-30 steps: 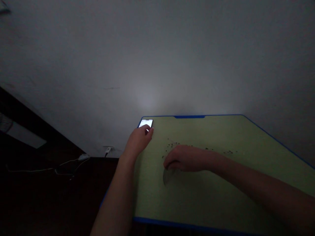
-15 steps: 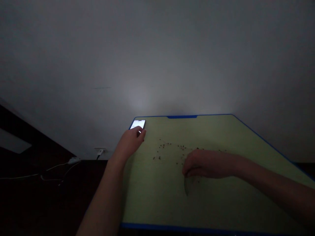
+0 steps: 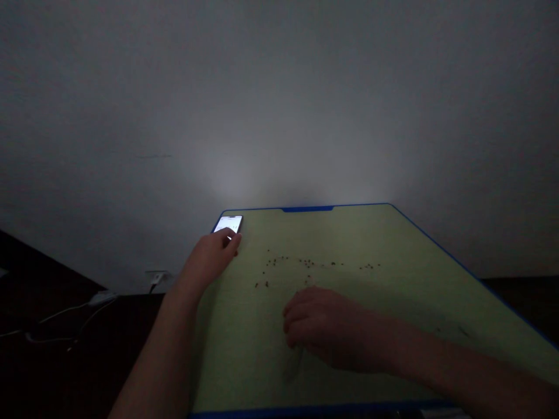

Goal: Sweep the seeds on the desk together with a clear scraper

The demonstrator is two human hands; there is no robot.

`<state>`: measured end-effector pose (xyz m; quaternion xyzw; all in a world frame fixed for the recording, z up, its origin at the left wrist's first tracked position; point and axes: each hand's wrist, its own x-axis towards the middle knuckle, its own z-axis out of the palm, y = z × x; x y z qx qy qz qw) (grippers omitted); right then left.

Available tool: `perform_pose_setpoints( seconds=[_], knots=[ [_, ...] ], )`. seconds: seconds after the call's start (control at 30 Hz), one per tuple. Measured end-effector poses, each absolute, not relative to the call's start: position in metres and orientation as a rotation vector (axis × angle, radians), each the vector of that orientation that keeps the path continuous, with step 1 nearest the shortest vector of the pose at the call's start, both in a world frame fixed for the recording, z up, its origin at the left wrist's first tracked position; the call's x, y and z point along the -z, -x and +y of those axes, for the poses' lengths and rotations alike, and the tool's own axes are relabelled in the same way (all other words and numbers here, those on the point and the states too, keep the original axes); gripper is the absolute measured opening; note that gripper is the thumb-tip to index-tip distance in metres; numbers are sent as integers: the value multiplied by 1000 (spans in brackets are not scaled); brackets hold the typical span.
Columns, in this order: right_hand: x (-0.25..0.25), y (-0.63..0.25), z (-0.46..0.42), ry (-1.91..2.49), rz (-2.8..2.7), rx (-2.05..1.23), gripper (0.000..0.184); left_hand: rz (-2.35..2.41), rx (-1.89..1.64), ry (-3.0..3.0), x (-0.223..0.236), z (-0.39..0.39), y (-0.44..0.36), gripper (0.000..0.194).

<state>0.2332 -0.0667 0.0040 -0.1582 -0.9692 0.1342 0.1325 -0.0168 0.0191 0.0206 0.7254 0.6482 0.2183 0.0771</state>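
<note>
My left hand (image 3: 215,254) is at the lower end of a lit phone (image 3: 229,222) in the table's far left corner. Its fingers are curled around the phone's near edge, and its thumb is close to the forefinger. Nearer to me, my right hand (image 3: 317,323) is closed, palm down, low over the pale green tabletop (image 3: 244,349). A faint, see-through thing (image 3: 293,364) hangs from its fingers, too dim and blurred to name. Beyond that hand, several small dark bits (image 3: 308,263) lie scattered in a loose line across the table.
Blue edging (image 3: 308,208) borders the table, whose far side is near a grey wall (image 3: 305,116). Low on the wall at the left is a plug in an outlet (image 3: 156,277). White cables (image 3: 65,311) run over the dark floor.
The view has turned right, shifting the table and phone leftward. My right hand went right over the bits, then back left and nearer to me. My left hand has stayed at the phone.
</note>
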Motion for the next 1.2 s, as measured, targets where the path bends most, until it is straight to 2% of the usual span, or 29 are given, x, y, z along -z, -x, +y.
perform_pose_setpoints(
  seconds=[0.17, 0.5, 0.83, 1.2],
  knots=[
    [26, -267, -84, 568, -2655, -487, 21, 1955, -610, -2173, -24, 18, 13, 36],
    [25, -325, -81, 787, -2568, -401, 28, 1941, -571, -2142, -26, 16, 11, 35],
    [34, -389, -85, 1034, -2501, -284, 27, 1978, -485, -2124, -24, 22, 13, 36],
    [14, -386, -60, 1089, -2436, -144, 21, 1991, -446, -2104, -23, 23, 13, 30]
  ],
)
